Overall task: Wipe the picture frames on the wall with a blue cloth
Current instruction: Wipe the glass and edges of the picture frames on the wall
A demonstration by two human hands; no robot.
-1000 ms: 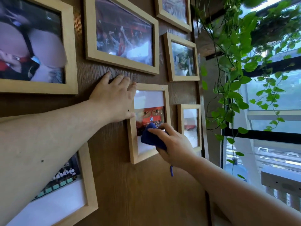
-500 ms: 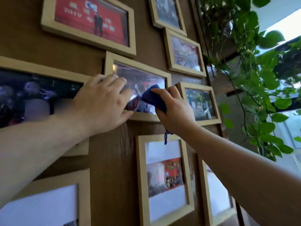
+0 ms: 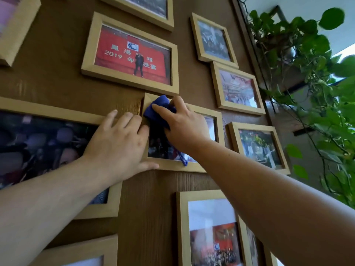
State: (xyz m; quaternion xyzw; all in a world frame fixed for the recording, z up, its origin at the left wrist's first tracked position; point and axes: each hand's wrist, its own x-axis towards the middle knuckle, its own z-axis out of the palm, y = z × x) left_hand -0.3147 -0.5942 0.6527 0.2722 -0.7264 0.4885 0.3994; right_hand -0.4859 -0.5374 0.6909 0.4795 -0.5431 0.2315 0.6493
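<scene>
Fingers [image 3: 163, 110] of right hand [image 3: 184, 127] grip blue cloth [image 3: 157, 110] against wooden picture frame [image 3: 172, 166]; left hand [image 3: 117, 143], fingers spread flat, braces its left edge.

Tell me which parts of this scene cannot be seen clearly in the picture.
Head view only:
- Photo in the middle frame: mostly hidden behind the right hand, the blue cloth and the left hand.
- Large frame on the left: cut off by the left edge; its photo is dark and blurred.
- Top frame and bottom frame: cut off by the picture edges.
- Plant: runs past the right edge.
</scene>
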